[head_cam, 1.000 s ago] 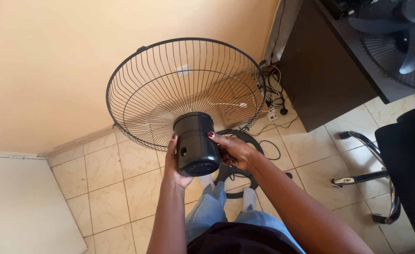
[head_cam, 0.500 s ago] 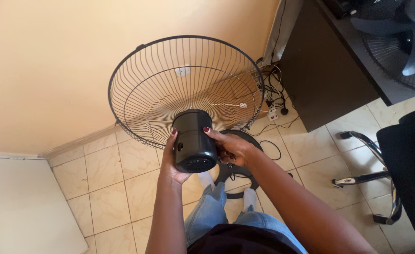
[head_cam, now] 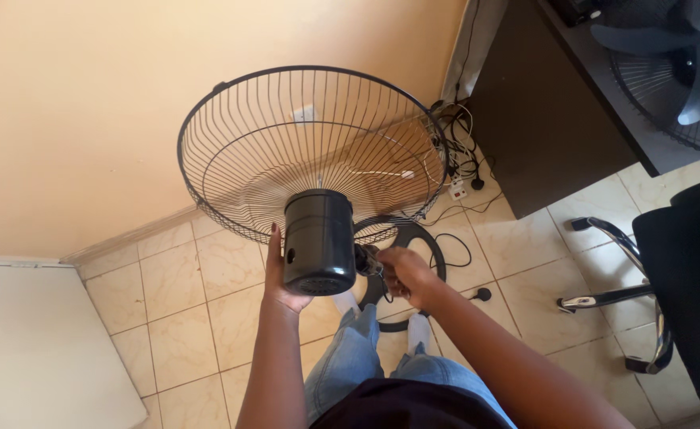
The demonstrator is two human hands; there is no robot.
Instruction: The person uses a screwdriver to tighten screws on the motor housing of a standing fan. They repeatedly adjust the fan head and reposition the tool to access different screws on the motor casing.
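1. Over the tiled floor (head_cam: 207,294), the left hand (head_cam: 280,280) cups the black motor housing (head_cam: 319,241) from below, fingers wrapped round its side and grasping it.
2. Beside it, the right hand (head_cam: 404,274) is clenched on a small part at the fan's neck (head_cam: 363,260); what it pinches is too small to tell.
3. Joined to the housing, the wire guard (head_cam: 314,151) tilts toward the wall, with no blades inside.
4. Below stands the round base (head_cam: 413,238), with loose cables (head_cam: 461,151) near it.
5. Risk, as I judge it: if the neck joint loosens, the front-heavy guard could tip and slip from 1 supporting palm, dropping onto the feet or the tiles.
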